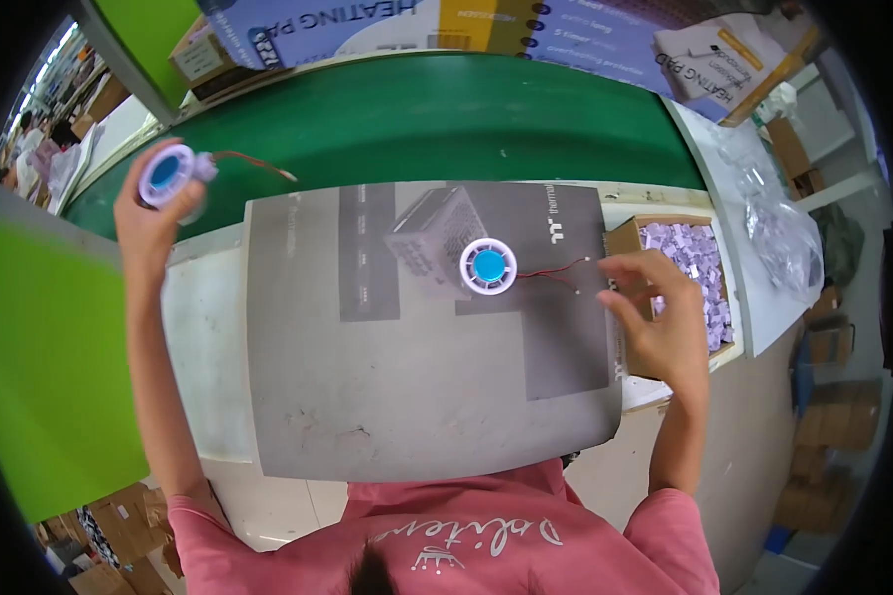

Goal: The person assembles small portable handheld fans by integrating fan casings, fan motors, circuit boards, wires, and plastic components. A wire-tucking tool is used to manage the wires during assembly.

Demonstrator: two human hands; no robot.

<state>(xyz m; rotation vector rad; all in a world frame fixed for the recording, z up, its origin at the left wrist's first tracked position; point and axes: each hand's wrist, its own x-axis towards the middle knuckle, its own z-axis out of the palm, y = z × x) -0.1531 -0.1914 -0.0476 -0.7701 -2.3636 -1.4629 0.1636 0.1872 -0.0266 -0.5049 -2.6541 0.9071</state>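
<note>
My left hand [157, 213] is raised at the far left, over the green belt's edge. Its fingers wrap around a round white part with a blue centre [166, 176], whose reddish wires trail off to the right. A second part of the same kind, a spoked white ring with a blue disc [489, 266], lies on the grey printed board before me. Two thin red wires [551, 271] run from it toward my right hand [655, 302]. That hand hovers at the board's right edge, thumb and forefinger apart, just beyond the wire ends; nothing shows between them.
A cardboard box [655, 220] full of small pale lilac pieces stands right of the grey board [387, 416]. The green conveyor belt [397, 129] crosses behind it. Printed cartons [585, 45] line the far side. Clear plastic bags [779, 213] lie on the right; a green panel [50, 367] stands left.
</note>
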